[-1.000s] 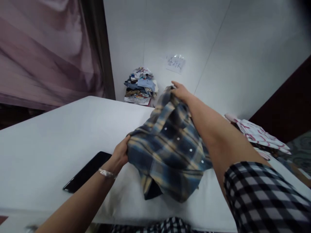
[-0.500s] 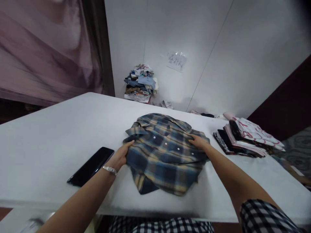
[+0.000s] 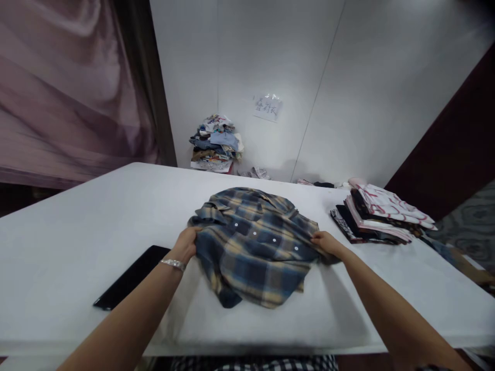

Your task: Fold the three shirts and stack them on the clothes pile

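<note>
A blue and tan plaid shirt [image 3: 255, 245] lies rumpled on the white table [image 3: 77, 232], its collar at the upper left and white snaps down the front. My left hand [image 3: 186, 243] grips the shirt's left edge, fingers curled into the cloth; a silver bracelet sits on that wrist. At the shirt's right edge my right hand [image 3: 326, 243] is closed on the fabric.
A black phone [image 3: 131, 277] lies on the table left of my left arm. A stack of folded clothes [image 3: 381, 214] sits at the right. A heap of clothes [image 3: 214, 142] rests on the floor by the white wall, under a paper note [image 3: 266, 105].
My right hand came down from holding the shirt raised at the far side and now grips its right edge. The shirt went from lifted to lying on the table.
</note>
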`<state>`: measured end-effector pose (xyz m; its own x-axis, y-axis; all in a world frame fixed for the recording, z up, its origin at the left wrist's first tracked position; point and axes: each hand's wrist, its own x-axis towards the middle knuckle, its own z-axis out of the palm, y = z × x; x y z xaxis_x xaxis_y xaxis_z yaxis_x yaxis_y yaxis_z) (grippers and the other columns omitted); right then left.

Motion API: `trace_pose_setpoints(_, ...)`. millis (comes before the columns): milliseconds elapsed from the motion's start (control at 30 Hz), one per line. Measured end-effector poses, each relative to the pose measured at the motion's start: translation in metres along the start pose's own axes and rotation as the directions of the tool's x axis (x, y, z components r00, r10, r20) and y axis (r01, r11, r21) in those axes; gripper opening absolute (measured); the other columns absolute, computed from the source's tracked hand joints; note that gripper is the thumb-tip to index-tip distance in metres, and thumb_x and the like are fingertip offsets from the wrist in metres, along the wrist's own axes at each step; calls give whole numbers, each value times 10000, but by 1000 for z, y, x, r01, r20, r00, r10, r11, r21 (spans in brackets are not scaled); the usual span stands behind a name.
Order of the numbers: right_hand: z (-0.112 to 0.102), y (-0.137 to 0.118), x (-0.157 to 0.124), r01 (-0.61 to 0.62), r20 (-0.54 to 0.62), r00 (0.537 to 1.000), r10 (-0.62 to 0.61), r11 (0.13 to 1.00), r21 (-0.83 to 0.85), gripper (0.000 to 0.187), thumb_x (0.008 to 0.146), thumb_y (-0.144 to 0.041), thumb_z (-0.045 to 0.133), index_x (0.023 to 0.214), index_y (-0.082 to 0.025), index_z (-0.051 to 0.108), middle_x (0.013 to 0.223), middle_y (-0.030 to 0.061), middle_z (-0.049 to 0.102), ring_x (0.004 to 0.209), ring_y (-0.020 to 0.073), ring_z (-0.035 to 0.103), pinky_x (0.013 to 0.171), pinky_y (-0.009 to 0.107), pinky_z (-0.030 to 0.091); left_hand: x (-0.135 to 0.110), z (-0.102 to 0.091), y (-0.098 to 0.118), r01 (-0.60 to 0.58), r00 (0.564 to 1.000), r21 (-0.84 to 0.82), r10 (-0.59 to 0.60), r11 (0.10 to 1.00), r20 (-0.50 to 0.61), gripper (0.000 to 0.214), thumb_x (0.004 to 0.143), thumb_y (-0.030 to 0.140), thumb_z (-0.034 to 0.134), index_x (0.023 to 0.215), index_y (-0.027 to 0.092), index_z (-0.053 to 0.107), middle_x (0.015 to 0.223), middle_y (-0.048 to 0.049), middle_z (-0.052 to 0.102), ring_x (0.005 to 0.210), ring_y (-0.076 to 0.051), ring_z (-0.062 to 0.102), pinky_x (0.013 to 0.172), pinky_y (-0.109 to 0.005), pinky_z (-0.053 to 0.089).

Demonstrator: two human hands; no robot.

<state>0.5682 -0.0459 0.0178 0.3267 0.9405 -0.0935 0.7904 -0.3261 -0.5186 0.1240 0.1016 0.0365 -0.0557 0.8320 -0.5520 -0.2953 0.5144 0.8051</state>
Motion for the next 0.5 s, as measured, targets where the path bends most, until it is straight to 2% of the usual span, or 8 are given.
trace_pose_setpoints(67, -10, -3, -17, 11, 155, 987, -39, 984, 179, 155, 744, -330, 615, 669, -200, 655, 569, -13, 592, 539, 149, 522, 536, 267, 444, -5, 5, 19, -76, 997, -36, 76, 996, -8, 188, 697, 5, 555, 641, 184, 546, 451, 35, 548, 392, -117, 520, 475, -229, 507)
trace_pose_setpoints(133, -16, -8, -33, -57, 365, 928, -67, 947, 317, 178, 687, -385, 667, 719, -210, 675, 513, -37, 550, 462, 132, 466, 470, 263, 429, -11, 13, 44, -162, 987, -78, 162, 984, -2, 191, 672, -6, 544, 720, 173, 588, 493, 47, 575, 417, -98, 531, 504, -204, 513)
trace_pose_setpoints(200, -18, -18, -42, -103, 513, 856, -64, 952, 289, 174, 631, -363, 711, 718, -216, 682, 481, -42, 533, 434, 130, 460, 451, 270, 439, -16, 25, 68, -259, 963, -108, 266, 960, 50, 287, 634, -5, 566, 846, 173, 640, 558, 53, 620, 460, -96, 567, 539, -200, 527)
trace_pose_setpoints(233, -16, -25, -43, -74, 524, 849, -65, 968, 241, 156, 617, -335, 720, 714, -217, 687, 486, -36, 546, 446, 135, 479, 464, 274, 453, -19, 32, 77, -313, 940, -115, 325, 943, 106, 356, 614, 1, 585, 916, 175, 657, 596, 49, 643, 489, -104, 591, 558, -208, 537)
trace_pose_setpoints(333, -7, -51, -33, 104, 369, 914, -167, 977, 185, 190, 662, -303, 695, 827, -216, 730, 633, 3, 647, 570, 157, 561, 557, 285, 497, -33, 56, 85, -409, 851, -78, 411, 909, 327, 581, 575, 23, 632, 1134, 180, 648, 696, 17, 695, 566, -150, 646, 596, -265, 560)
trace_pose_setpoints(400, 0, -73, -22, 183, 254, 933, -254, 944, 274, 395, 728, -350, 654, 1096, -216, 705, 819, 32, 695, 651, 168, 595, 603, 299, 514, -47, 70, 73, -411, 825, 19, 363, 912, 433, 695, 572, 33, 625, 1246, 202, 610, 752, 3, 720, 599, -174, 661, 614, -299, 564)
trace_pose_setpoints(467, 7, -97, -10, 254, 182, 922, -341, 891, 377, 658, 755, -395, 648, 1378, -218, 531, 1030, 69, 694, 732, 183, 626, 669, 330, 535, -65, 81, 51, -444, 794, 165, 301, 881, 528, 728, 576, 41, 595, 1280, 225, 608, 840, -13, 748, 653, -201, 678, 656, -329, 566)
trace_pose_setpoints(500, 10, -110, -4, 306, 142, 910, -390, 862, 404, 780, 751, -404, 664, 1469, -225, 417, 1116, 83, 678, 789, 195, 639, 726, 351, 542, -76, 85, 39, -493, 755, 235, 278, 837, 593, 713, 578, 46, 580, 1266, 229, 629, 905, -24, 758, 704, -218, 691, 696, -342, 568)
